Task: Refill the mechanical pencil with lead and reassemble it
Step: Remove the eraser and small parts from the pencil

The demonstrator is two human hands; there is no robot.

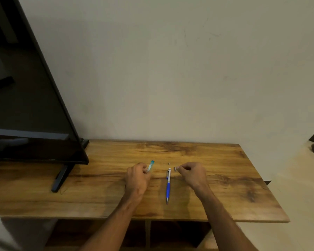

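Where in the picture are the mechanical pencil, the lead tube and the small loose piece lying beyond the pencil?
mechanical pencil point(168, 189), head view, on its blue grip.
lead tube point(150, 166), head view, on its clear body above the left hand.
small loose piece point(168, 163), head view, on its middle.

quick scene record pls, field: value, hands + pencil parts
left hand: holds clear lead tube, teal cap end pointing away
right hand: pinches small dark cap at its fingertips
mechanical pencil: flat on wooden table between the hands, blue grip, tip toward the person, untouched
small loose part: on table beyond the pencil's top end, too small to identify
TV: stands at table's left
pencil state: top end looks uncapped
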